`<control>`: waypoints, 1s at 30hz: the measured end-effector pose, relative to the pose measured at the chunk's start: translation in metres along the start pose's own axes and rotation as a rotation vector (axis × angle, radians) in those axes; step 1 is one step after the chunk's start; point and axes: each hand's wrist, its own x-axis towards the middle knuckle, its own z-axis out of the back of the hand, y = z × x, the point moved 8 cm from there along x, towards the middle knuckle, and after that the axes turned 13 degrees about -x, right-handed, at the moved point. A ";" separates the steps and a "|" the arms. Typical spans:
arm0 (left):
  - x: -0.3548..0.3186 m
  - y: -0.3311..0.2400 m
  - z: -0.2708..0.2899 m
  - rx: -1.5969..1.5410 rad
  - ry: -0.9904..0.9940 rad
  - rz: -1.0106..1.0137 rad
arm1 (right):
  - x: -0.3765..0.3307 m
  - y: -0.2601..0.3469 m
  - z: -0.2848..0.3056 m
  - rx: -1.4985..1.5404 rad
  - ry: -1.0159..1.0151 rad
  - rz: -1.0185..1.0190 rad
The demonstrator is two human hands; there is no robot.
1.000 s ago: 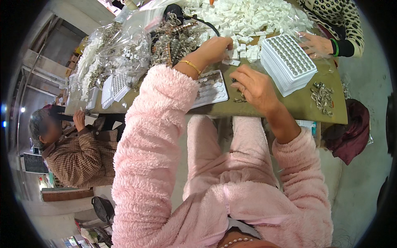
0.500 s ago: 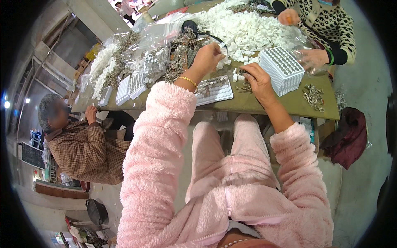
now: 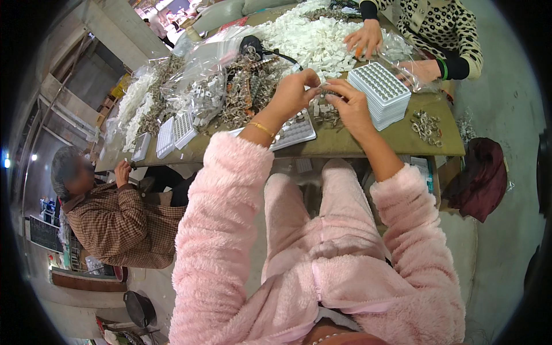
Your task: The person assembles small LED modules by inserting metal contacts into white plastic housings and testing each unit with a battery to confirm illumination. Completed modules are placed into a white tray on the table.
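Note:
My left hand [image 3: 292, 92] and my right hand [image 3: 349, 104] meet over the table, fingertips almost touching. A small white piece [image 3: 324, 84] shows between them, pinched by my left fingers. My right hand's fingers are curled closed, and what they hold is too small to make out. Below my left hand lies a white tray [image 3: 299, 138] with round hollows, some holding small silvery pieces; my wrist hides part of it. Small metal parts [image 3: 325, 115] lie on the table under my right hand. Right beside that hand rises a stack of white trays [image 3: 379, 112], its top one filled.
A heap of white pieces [image 3: 310, 43] covers the far table. Tangled metal parts [image 3: 247, 86] and a clear plastic bag [image 3: 201, 86] lie left; loose metal rings [image 3: 426, 125] lie right. A co-worker's hand [image 3: 366, 39] reaches in at far right; another person [image 3: 121, 213] sits left.
My hands have come together, the left moving slightly down and the right up to meet it. The far co-worker's hand has lowered, fingers spread, onto the white heap.

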 end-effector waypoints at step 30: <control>-0.229 0.000 -0.027 -1.130 -0.439 0.336 | -0.102 0.101 -0.039 0.097 0.546 0.041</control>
